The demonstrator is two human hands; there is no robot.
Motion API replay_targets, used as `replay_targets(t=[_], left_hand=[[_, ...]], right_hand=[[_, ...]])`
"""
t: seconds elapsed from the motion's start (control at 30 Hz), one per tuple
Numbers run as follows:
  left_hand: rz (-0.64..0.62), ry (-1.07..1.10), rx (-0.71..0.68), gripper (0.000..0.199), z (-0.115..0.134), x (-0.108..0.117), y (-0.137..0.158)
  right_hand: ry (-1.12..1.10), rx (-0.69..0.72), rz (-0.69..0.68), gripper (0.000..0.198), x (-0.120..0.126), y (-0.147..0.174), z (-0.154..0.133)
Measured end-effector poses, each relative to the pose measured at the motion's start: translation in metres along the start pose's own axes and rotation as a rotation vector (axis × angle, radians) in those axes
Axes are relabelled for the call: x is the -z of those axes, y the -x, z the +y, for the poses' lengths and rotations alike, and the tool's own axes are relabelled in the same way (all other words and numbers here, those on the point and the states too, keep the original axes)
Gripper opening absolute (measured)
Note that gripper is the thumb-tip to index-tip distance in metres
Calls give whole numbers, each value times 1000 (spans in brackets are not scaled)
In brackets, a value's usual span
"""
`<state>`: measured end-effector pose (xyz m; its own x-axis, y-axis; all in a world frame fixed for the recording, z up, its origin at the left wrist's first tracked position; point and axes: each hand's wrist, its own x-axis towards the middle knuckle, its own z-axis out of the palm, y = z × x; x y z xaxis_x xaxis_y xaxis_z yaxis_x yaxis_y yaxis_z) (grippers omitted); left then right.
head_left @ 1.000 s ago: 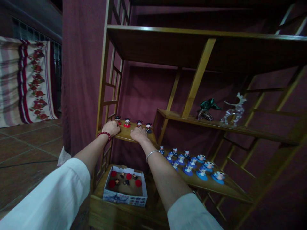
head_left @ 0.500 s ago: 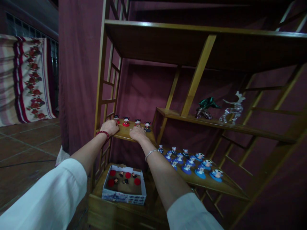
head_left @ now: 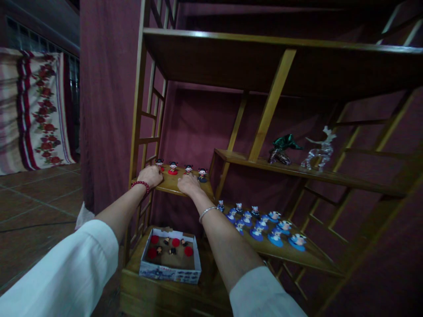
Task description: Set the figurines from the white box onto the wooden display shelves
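Observation:
Four-legged shelving aside, a small wooden shelf point(head_left: 170, 186) holds several black-haired doll figurines in a row. My left hand point(head_left: 152, 176), wearing a red bead bracelet, is curled closed at the leftmost figurine point(head_left: 159, 163); its fingertips are mostly hidden. Just right of it a figurine on a red base point(head_left: 172, 167) stands untouched. Fingers of my right hand point(head_left: 189, 184) are closed at the lower part of the third figurine point(head_left: 188, 168), whose base they hide. Beside that hand, a figurine on a dark base point(head_left: 202, 175) stands upright at the right end.
Below sits an open cardboard box point(head_left: 170, 273) with small dark-haired pieces and red discs. Several blue-based figurines point(head_left: 276, 237) fill the lower right shelf point(head_left: 319, 259). A clear deer ornament point(head_left: 319, 152) and a green-and-brown ornament point(head_left: 282, 147) stand on the middle shelf point(head_left: 350, 179).
Both hands stay at the same figurines, and the figurines keep their places. The whole view has shifted only very slightly.

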<state>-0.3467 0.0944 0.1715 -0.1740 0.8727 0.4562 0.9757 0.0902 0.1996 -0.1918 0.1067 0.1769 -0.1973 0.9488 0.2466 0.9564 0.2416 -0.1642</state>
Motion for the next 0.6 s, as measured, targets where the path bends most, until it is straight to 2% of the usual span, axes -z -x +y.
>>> replay_targets(t=[0.6], left_hand=[[2,10,-10,36,-1,-2,-2]], right_hand=[[16,36,11,46,0,1,1]])
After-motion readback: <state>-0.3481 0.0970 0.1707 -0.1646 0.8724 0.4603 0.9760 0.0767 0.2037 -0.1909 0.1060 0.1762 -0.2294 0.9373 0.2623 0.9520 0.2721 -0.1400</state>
